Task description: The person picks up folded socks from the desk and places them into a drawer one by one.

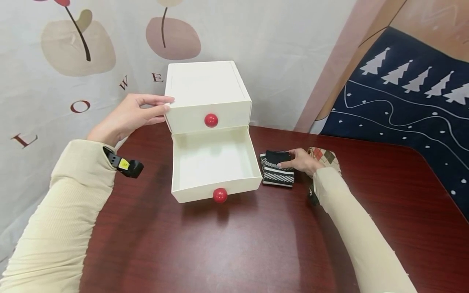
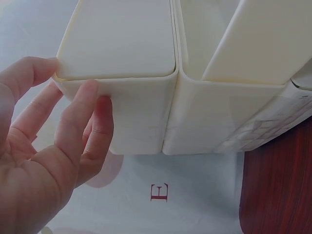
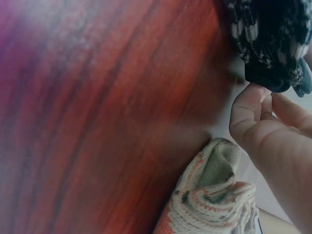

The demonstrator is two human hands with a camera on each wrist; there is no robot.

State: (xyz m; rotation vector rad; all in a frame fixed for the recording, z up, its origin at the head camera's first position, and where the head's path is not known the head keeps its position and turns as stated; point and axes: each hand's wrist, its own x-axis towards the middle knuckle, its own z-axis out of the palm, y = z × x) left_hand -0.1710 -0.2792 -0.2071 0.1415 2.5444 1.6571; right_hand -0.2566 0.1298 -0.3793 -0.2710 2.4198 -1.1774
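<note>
A white two-drawer box stands on the table, its upper drawer closed and its lower drawer pulled out. Each drawer front has a round red knob. My left hand touches the front left top corner of the box, fingers extended along the top edge and side. To the right of the drawer lies a folded black-and-white patterned pair of socks. My right hand pinches its right edge, thumb on top; the other fingertips are partly hidden in the right wrist view.
A folded argyle sock bundle in beige, red and brown lies just beyond my right wrist. All stands on a dark red wooden table. Behind hangs a printed white cloth, with a navy tree-patterned cloth at the right.
</note>
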